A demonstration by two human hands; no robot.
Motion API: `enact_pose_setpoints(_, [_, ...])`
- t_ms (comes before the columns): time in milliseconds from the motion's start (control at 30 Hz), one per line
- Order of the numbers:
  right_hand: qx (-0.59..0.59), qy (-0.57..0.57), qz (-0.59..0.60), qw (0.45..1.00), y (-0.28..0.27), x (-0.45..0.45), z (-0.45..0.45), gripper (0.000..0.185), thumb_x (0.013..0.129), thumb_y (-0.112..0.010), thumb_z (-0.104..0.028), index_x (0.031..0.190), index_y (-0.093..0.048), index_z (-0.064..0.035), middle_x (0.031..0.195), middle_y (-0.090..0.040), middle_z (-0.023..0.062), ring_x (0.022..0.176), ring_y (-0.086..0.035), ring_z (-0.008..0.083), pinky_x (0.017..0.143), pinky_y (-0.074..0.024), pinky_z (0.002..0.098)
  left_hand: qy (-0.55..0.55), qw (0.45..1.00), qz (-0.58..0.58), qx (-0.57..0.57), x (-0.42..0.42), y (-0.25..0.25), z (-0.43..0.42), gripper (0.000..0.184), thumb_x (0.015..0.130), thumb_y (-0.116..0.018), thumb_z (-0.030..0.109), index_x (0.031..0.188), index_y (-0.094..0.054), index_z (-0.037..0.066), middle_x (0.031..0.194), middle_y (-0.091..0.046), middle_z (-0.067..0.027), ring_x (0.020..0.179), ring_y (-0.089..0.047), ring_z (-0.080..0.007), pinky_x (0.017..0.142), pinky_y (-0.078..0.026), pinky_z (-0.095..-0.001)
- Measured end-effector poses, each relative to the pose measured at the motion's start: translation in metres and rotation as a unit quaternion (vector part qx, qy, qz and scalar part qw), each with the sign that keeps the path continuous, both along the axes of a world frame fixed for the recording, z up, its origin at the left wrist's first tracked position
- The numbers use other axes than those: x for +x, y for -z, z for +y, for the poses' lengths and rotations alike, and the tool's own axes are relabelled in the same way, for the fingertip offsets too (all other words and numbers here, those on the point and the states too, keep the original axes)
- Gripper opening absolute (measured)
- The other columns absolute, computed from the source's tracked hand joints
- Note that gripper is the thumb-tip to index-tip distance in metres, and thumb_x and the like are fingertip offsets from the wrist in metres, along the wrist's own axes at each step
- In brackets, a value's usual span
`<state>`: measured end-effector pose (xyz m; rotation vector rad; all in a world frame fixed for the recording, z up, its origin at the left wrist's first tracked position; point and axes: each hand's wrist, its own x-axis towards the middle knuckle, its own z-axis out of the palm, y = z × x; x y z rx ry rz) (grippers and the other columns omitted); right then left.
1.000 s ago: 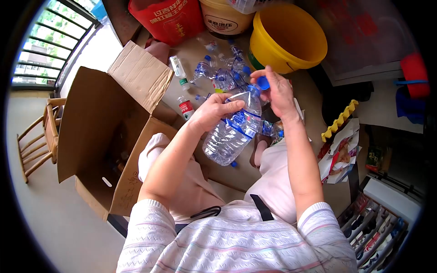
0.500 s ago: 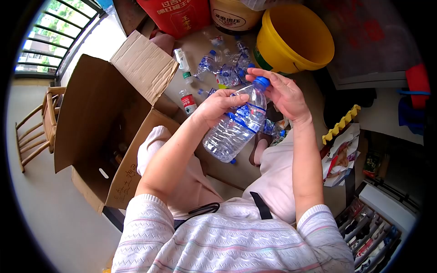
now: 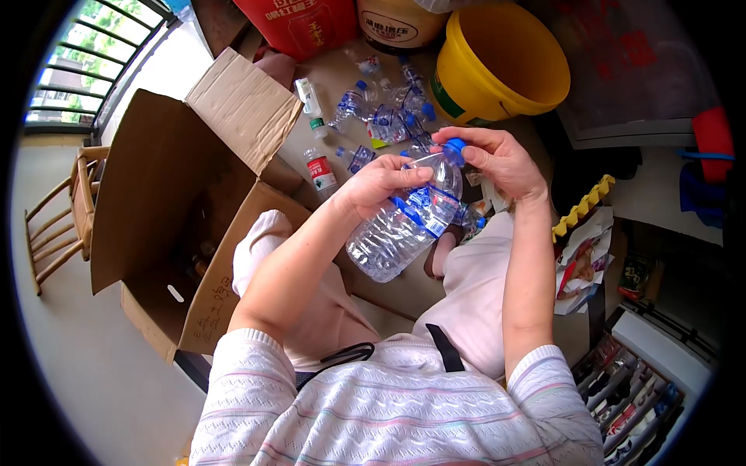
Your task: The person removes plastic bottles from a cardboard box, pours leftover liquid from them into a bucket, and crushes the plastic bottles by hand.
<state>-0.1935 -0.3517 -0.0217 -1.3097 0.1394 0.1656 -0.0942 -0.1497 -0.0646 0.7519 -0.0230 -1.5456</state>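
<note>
A large clear plastic bottle (image 3: 385,241) with a blue label lies tilted across my lap area, its neck up and to the right. My left hand (image 3: 382,185) grips it round the upper body, thumb on the near side. My right hand (image 3: 505,161) has its thumb and fingers closed round the blue bottle cap (image 3: 454,150), which sits at the neck. Whether the cap is loose on the thread cannot be seen. Beyond my hands, several small empty bottles (image 3: 386,120) with blue caps lie on the floor. A red-labelled bottle (image 3: 320,172) lies left of them.
An open cardboard box (image 3: 225,272) stands at my left, one flap folded out. A yellow bucket (image 3: 458,85), a white-and-brown tub (image 3: 400,27) and a red box (image 3: 303,27) stand at the back. To the right is a shelf (image 3: 629,396) with packed items; a wooden chair (image 3: 81,194) stands far left.
My right hand has gone from spread fingers beside the bottle neck to a grip on the blue cap. The bottle has shifted slightly, still in my left hand.
</note>
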Motion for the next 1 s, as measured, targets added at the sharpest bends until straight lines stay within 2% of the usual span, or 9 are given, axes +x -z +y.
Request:
enact_pose_setpoints(267, [-0.078, -0.009, 0.067, 0.995, 0.016, 0.001, -0.004, 0.028, 0.084, -0.068, -0.022, 0.099, -0.067, 0.0010, 0.088, -0.066, 0.0056, 0.083, -0.063, 0.0101, 0.071, -0.0478, 0.0207, 0.010, 0.990, -0.134, 0.053, -0.006, -0.005, 0.002, 0.028, 0.084, -0.068, 0.026, 0.087, -0.063, -0.001, 0.074, -0.065, -0.0040, 0.061, -0.060, -0.0086, 0.056, -0.049, -0.0221])
enact_pose_setpoints(367, [-0.146, -0.039, 0.150, 0.977, 0.024, 0.003, 0.000, 0.027, 0.084, -0.067, -0.026, 0.089, -0.067, 0.0008, 0.076, -0.063, 0.0028, 0.067, -0.063, 0.0093, 0.060, -0.0459, 0.0191, 0.139, 0.838, -0.506, 0.149, 0.003, -0.010, 0.000, 0.031, 0.080, -0.071, 0.028, 0.086, -0.064, -0.002, 0.071, -0.065, -0.0118, 0.059, -0.062, -0.0169, 0.055, -0.048, -0.0302])
enact_pose_setpoints(467, [-0.204, -0.020, 0.175, 0.963, 0.025, 0.005, 0.005, 0.028, 0.086, -0.066, -0.028, 0.082, -0.065, 0.0000, 0.070, -0.062, 0.0017, 0.055, -0.061, 0.0096, 0.053, -0.0449, 0.0182, 0.112, 0.740, -0.652, 0.120, 0.000, 0.003, -0.001, 0.032, 0.077, -0.071, 0.030, 0.081, -0.063, -0.001, 0.070, -0.062, -0.0164, 0.060, -0.061, -0.0272, 0.057, -0.047, -0.0368])
enact_pose_setpoints(500, [-0.202, 0.006, 0.176, 0.963, 0.027, 0.005, 0.006, 0.030, 0.085, -0.067, -0.029, 0.081, -0.065, 0.0009, 0.069, -0.062, 0.0022, 0.055, -0.062, 0.0097, 0.051, -0.0459, 0.0195, 0.077, 0.729, -0.669, 0.119, 0.004, 0.006, -0.001, 0.037, 0.072, -0.073, 0.032, 0.088, -0.064, 0.000, 0.069, -0.062, -0.0167, 0.064, -0.059, -0.0340, 0.062, -0.048, -0.0396])
enact_pose_setpoints(667, [-0.310, 0.103, 0.246, 0.913, 0.040, 0.008, 0.003, 0.040, 0.084, -0.065, -0.037, 0.083, -0.065, 0.0030, 0.067, -0.062, 0.0046, 0.052, -0.060, 0.0107, 0.045, -0.0462, 0.0229, -0.113, 0.637, -0.741, 0.179, 0.041, -0.006, 0.012, 0.058, 0.070, -0.078, 0.037, 0.116, -0.060, 0.007, 0.105, -0.061, -0.0120, 0.095, -0.059, -0.0210, 0.077, -0.049, -0.0328])
enact_pose_setpoints(800, [-0.408, 0.032, 0.285, 0.867, 0.058, 0.008, 0.006, 0.044, 0.086, -0.061, -0.038, 0.101, -0.064, 0.0028, 0.075, -0.065, 0.0099, 0.055, -0.061, 0.0130, 0.047, -0.0448, 0.0241, -0.218, 0.649, -0.700, 0.202, 0.050, 0.001, 0.024, 0.040, 0.075, -0.074, 0.024, 0.109, -0.063, 0.005, 0.101, -0.062, -0.0102, 0.091, -0.059, -0.0162, 0.071, -0.051, -0.0276])
enact_pose_setpoints(833, [-0.406, 0.023, 0.266, 0.874, 0.065, 0.012, 0.008, 0.042, 0.085, -0.063, -0.035, 0.106, -0.064, 0.0016, 0.079, -0.066, 0.0110, 0.064, -0.063, 0.0151, 0.055, -0.0474, 0.0249, -0.247, 0.672, -0.670, 0.197, 0.048, -0.005, 0.025, 0.031, 0.073, -0.069, 0.021, 0.100, -0.066, 0.006, 0.096, -0.061, -0.0123, 0.081, -0.061, -0.0243, 0.071, -0.049, -0.0336])
enact_pose_setpoints(967, [-0.420, 0.014, 0.056, 0.906, 0.089, 0.034, 0.044, 0.033, 0.083, -0.066, -0.024, 0.104, -0.063, 0.0020, 0.083, -0.067, 0.0087, 0.069, -0.063, 0.0145, 0.066, -0.0490, 0.0261, -0.308, 0.645, -0.674, 0.187, 0.044, -0.012, 0.031, 0.026, 0.072, -0.069, 0.016, 0.097, -0.067, 0.008, 0.093, -0.062, -0.0103, 0.074, -0.061, -0.0188, 0.065, -0.049, -0.0295])
enact_pose_setpoints(1000, [-0.378, 0.005, 0.038, 0.925, 0.095, 0.041, 0.060, 0.030, 0.082, -0.067, -0.019, 0.103, -0.063, 0.0025, 0.084, -0.068, 0.0077, 0.070, -0.062, 0.0139, 0.069, -0.0490, 0.0265, -0.319, 0.631, -0.681, 0.191, 0.044, -0.012, 0.031, 0.026, 0.071, -0.068, 0.019, 0.096, -0.067, 0.008, 0.093, -0.061, -0.0122, 0.077, -0.062, -0.0250, 0.070, -0.050, -0.0330])
